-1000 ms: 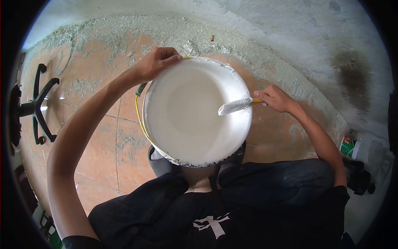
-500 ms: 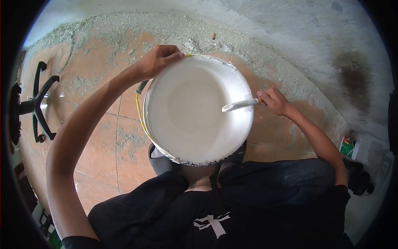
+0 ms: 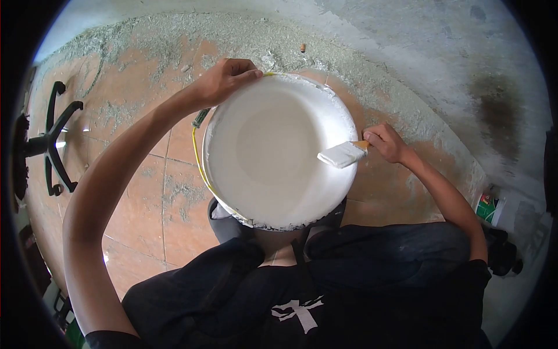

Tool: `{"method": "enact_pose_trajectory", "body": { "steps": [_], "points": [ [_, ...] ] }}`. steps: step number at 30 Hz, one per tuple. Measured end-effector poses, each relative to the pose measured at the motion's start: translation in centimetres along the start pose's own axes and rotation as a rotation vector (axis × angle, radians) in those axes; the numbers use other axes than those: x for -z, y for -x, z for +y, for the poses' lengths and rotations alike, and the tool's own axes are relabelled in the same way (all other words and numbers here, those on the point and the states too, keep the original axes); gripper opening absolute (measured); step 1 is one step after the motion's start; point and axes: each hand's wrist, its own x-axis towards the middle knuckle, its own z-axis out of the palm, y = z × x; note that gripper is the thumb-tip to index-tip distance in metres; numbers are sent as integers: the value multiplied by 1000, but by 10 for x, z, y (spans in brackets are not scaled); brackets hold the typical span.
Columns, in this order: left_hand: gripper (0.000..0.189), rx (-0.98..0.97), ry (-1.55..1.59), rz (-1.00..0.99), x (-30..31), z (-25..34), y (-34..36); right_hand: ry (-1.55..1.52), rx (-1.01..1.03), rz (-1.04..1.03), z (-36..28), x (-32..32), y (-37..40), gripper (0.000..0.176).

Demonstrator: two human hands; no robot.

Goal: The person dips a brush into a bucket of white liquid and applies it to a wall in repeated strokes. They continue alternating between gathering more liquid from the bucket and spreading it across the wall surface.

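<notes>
Bucket (image 3: 340,122) w/ off-white liquid (image 3: 261,166) inside is in front of us, btwn our lower legs, over the near part of the tiled floor (image 3: 136,215). Our left hand (image 3: 225,82) pinches its far left rim, thumb along the top; the other fingertips are hidden, so we can't tell exactly how they sit. Our right hand (image 3: 387,143), just outside the right rim, pinches the brush (image 3: 343,155) by its orange-yellow handle. The brush's white-coated bristles point left, broad face up, over the inner right side, above the liquid; can't tell if it touches the rim.

Yellow wire handle (image 3: 198,157) hangs round the left side, w/ a dark green grip (image 3: 201,117) just below our left hand. White crust marks the rim, esp. its near edge.

Pale scrapings (image 3: 157,41) cover the floor's far edge by the wall (image 3: 407,35), w/ a small brown piece (image 3: 303,47) among them. A black chair base (image 3: 51,139) is near the floor's left edge; a green-and-white pack (image 3: 487,206) is off to the right.
</notes>
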Motion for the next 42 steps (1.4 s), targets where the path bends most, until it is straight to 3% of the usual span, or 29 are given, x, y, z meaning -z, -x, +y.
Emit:
{"method": "enact_pose_trajectory", "body": {
  "steps": [11,15,18,20,27,33,39,42],
  "points": [
    [48,-17,26,7,-1,-3,0,53,257,-59,5,1,8,42],
    [48,-34,41,8,-1,-6,0,89,264,-64,-7,6,11,43],
    [47,-37,45,-1,-1,-5,-1,75,198,-90,-24,17,13,39],
    [46,-27,39,-3,-1,-6,-1,163,-20,-272,-31,24,11,38],
    [42,-10,30,-3,0,-2,0,267,-27,-316,-71,36,10,35],
    [44,-47,16,49,-4,-5,-1,347,81,-319,-125,20,-5,23],
    [42,-63,3,42,-5,-7,-3,640,-12,-340,-120,-31,-46,24],
    [43,-66,21,42,-4,-7,-2,679,-6,-345,-114,-48,-59,15]
  ]
}}
